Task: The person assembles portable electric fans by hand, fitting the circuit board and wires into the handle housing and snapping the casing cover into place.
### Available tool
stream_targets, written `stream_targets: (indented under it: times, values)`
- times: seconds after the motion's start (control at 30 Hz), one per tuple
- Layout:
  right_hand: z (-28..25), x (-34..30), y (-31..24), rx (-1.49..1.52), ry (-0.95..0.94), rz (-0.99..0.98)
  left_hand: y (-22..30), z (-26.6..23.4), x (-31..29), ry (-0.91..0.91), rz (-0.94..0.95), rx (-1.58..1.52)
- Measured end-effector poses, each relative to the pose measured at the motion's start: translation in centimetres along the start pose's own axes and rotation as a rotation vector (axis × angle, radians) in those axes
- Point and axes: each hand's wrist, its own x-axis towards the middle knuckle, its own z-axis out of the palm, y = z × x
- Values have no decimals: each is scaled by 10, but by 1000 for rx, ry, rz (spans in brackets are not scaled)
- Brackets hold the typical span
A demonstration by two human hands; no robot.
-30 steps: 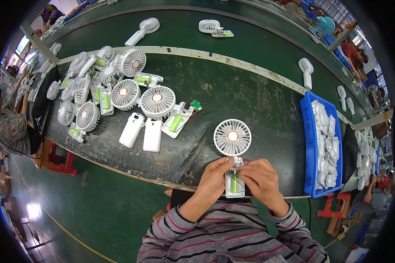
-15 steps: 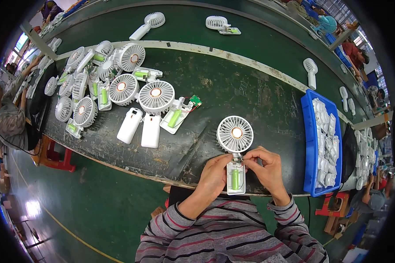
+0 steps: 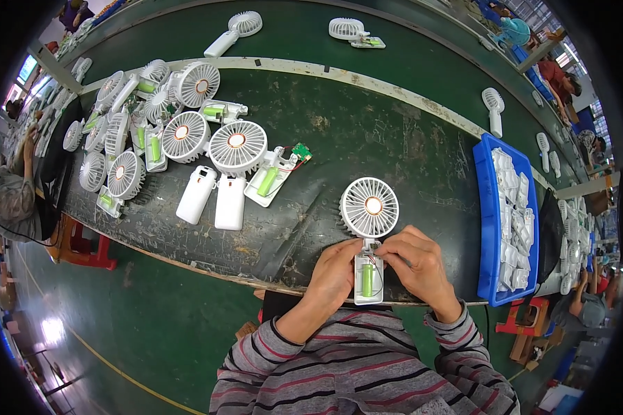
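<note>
A white handheld fan (image 3: 369, 207) lies in front of me with its round head pointing away from me. Its open handle shell shows a green battery cell (image 3: 367, 281) and thin wires (image 3: 372, 259) near the neck. My left hand (image 3: 333, 275) grips the left side of that handle, thumb and fingers closed along the shell. At the neck, the fingertips of my right hand (image 3: 418, 267) are pinched together beside the wires; whatever is between them is too small and covered to make out.
At left is a pile of fans (image 3: 127, 175) with open handles; two white handle covers (image 3: 229, 204) and a green circuit board (image 3: 301, 152) lie nearby. A blue bin (image 3: 488, 228) of white parts stands right. Further fans lie on the green belt (image 3: 291, 41); people work at both sides.
My right fingers have shifted slightly at the fan's neck, and the wires show more plainly now. The whole view has tilted a little; my left hand keeps its grip.
</note>
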Motion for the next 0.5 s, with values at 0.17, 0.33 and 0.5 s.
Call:
stream_targets:
  times: [0.17,0.33,0.5]
  values:
    - [0,0,-8,-148,9,-135,-3,-5,2,3,12,2]
    - [2,-2,-9,-225,-3,-226,-2,-8,3,18,23,9]
    - [4,-3,-12,-286,25,-253,-5,1,0,53,36,8]
